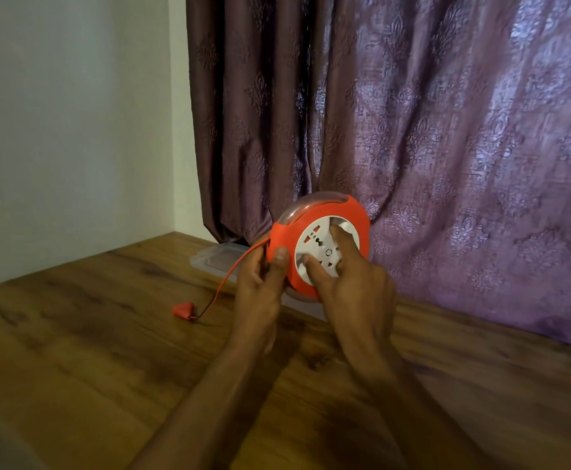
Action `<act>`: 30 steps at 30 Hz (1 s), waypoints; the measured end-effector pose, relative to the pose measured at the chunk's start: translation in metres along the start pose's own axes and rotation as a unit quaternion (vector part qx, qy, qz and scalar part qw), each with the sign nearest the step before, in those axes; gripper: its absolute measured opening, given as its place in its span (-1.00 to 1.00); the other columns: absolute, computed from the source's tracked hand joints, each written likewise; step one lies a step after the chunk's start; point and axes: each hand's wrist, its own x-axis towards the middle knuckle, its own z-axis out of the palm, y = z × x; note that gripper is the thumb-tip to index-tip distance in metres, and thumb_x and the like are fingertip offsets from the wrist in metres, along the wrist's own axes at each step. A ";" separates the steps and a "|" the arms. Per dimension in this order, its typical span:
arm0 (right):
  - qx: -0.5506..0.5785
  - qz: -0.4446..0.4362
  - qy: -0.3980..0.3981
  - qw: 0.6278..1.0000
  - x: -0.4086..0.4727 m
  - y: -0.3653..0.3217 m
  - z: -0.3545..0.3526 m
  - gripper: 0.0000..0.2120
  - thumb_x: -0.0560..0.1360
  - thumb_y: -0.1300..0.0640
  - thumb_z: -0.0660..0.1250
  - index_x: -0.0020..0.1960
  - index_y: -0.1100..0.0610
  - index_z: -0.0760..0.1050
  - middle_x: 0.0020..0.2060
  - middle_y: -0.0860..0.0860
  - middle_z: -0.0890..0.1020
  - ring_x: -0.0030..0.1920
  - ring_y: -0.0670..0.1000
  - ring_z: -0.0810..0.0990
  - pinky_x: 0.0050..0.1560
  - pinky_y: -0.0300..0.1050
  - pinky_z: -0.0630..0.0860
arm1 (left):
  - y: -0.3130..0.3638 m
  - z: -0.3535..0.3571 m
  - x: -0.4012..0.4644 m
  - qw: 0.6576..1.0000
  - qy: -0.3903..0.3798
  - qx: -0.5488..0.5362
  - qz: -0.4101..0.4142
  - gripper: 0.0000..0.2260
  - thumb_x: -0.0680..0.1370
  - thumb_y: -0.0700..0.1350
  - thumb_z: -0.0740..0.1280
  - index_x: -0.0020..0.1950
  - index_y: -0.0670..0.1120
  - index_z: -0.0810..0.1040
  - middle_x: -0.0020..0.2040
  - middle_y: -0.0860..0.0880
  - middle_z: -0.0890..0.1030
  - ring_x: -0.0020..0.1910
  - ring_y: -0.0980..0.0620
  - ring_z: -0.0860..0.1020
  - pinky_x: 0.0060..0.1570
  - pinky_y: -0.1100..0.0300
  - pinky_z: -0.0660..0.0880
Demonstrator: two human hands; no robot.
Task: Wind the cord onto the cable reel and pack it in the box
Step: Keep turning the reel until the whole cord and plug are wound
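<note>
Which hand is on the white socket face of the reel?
The right hand: its fingers press the white face. The left hand holds the reel by its orange rim.

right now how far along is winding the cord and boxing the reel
Partly wound. The left hand grips the reel by its rim while the right hand has fingers on the white face. A stretch of cord and the plug are out on the table. The box waits behind.
</note>
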 end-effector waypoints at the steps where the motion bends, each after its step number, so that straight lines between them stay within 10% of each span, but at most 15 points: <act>1: -0.001 0.000 0.004 1.000 0.000 0.001 0.000 -0.39 0.45 -0.35 0.23 0.44 -0.22 0.20 -0.06 0.09 0.66 -0.01 0.21 0.61 -0.08 0.01 0.49 | 0.000 -0.001 0.000 1.000 -0.007 0.015 0.002 -0.84 0.55 0.08 0.31 0.09 0.17 0.62 0.07 0.15 0.73 0.10 0.07 0.70 0.01 0.16 0.66; 11: 0.112 0.150 0.037 0.982 -0.001 0.006 0.009 -0.46 0.33 -0.37 0.32 0.18 -0.09 0.42 -0.02 0.04 0.67 -0.02 0.19 0.63 -0.13 -0.07 0.45 | -0.004 0.003 -0.006 1.000 -0.020 -0.009 -0.008 -0.81 0.56 -0.08 0.36 0.15 0.04 0.66 0.09 -0.02 0.74 0.11 -0.08 0.70 0.04 0.02 0.66; 16: 0.400 0.333 -0.027 0.854 0.007 -0.002 0.004 -0.53 0.40 -0.25 0.37 0.00 0.15 0.49 -0.33 0.12 0.70 -0.58 0.01 0.55 -0.58 -0.23 0.38 | -0.007 0.006 -0.010 1.000 -0.025 -0.001 0.001 -0.73 0.54 -0.05 0.36 0.22 -0.06 0.63 0.12 -0.08 0.73 0.16 -0.09 0.68 0.21 -0.15 0.59; 21: 0.512 0.390 -0.118 0.757 0.008 -0.004 -0.008 -0.59 0.48 -0.21 0.32 -0.02 0.16 0.53 -0.35 0.11 0.71 -0.62 -0.07 0.50 -0.60 -0.33 0.32 | -0.008 0.005 -0.010 1.000 -0.021 -0.011 0.012 -0.76 0.55 -0.04 0.36 0.20 -0.03 0.64 0.12 -0.09 0.73 0.13 -0.11 0.69 0.16 -0.10 0.61; 26: 0.486 0.347 -0.113 0.794 0.010 -0.010 -0.010 -0.72 0.57 -0.09 0.25 -0.08 0.14 0.47 -0.37 0.09 0.70 -0.66 -0.05 0.42 -0.59 -0.33 0.25 | -0.005 -0.001 -0.002 0.999 0.009 -0.052 -0.001 -0.79 0.55 0.00 0.36 0.15 0.03 0.68 0.11 -0.07 0.73 0.13 -0.11 0.69 0.05 0.00 0.63; 30: 0.283 0.197 -0.035 0.938 0.008 -0.011 -0.009 -0.78 0.51 -0.07 0.30 0.01 0.07 0.48 -0.21 0.03 0.68 -0.31 0.07 0.62 -0.29 -0.09 0.54 | -0.002 -0.005 0.003 0.995 0.042 -0.091 -0.031 -0.72 0.51 0.01 0.37 0.20 0.01 0.64 0.12 -0.04 0.73 0.13 -0.08 0.69 -0.05 0.06 0.66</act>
